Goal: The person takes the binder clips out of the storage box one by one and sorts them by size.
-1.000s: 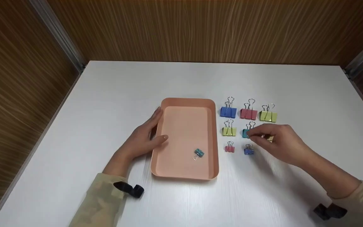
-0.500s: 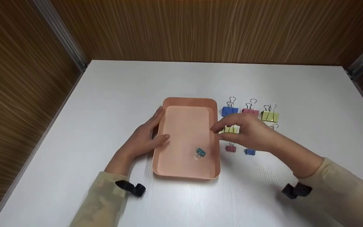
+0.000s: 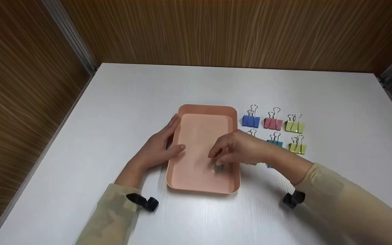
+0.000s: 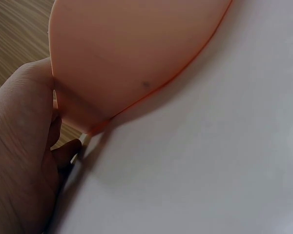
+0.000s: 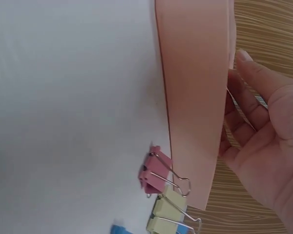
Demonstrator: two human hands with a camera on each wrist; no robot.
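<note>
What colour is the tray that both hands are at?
Pale peach-pink tray; the head view shows it best.

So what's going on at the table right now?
A person is working with coloured binder clips and a pink tray on a white table. The left hand rests against the tray's left rim. The right hand hangs over the tray's near right part, fingers curled at a binder clip that it mostly hides; whether it grips the clip cannot be told. To the right of the tray stand more clips in rows, among them blue, pink and yellow-green.
</note>
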